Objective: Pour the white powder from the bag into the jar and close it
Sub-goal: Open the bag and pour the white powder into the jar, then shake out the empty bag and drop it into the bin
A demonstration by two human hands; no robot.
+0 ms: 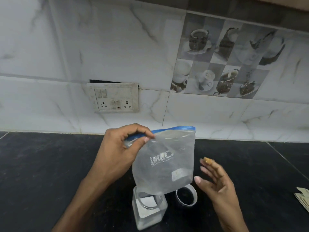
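The left hand [123, 146] pinches the blue top edge of the clear bag [164, 164], which hangs over the open jar [148, 211] holding white powder [147, 200] on the dark counter [41, 164]. Just right of the jar lies the lid [186, 196]. The right hand [215, 181] hovers beside the bag, fingers spread, holding nothing.

Clear bag [164, 166] — blue strip [173, 128]

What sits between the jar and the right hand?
The jar's lid, lying open side up on the black counter beside the jar, left of the right hand; head view.
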